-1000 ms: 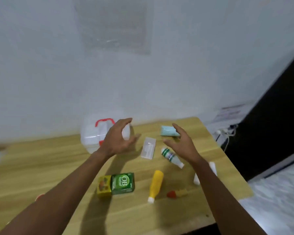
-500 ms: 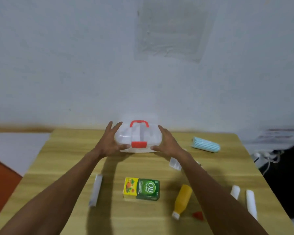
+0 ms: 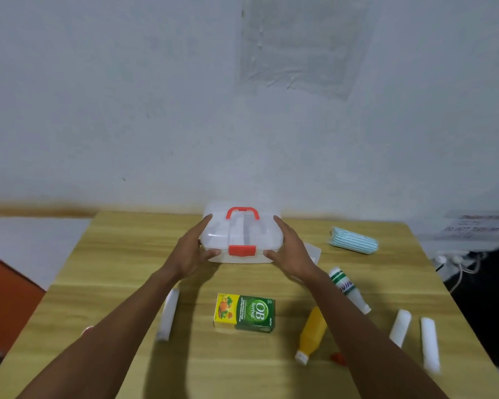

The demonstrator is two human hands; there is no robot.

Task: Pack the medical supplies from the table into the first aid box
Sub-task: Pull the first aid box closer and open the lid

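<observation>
The first aid box is clear plastic with a red handle and red latch, lid down, at the table's far middle. My left hand grips its left side and my right hand grips its right side. In front lie a green and yellow carton, an orange bottle, a white bottle with green label, a white roll at left, two white rolls at right, and a striped teal pack.
A clear flat packet sits partly hidden behind my right wrist. A small red cap lies by the orange bottle. The wooden table meets a white wall behind. Cables and a socket hang off its right edge.
The view swung left and centred on the box. Both hands moved from above the table onto the box's sides and now hold it, slightly closer to me.
</observation>
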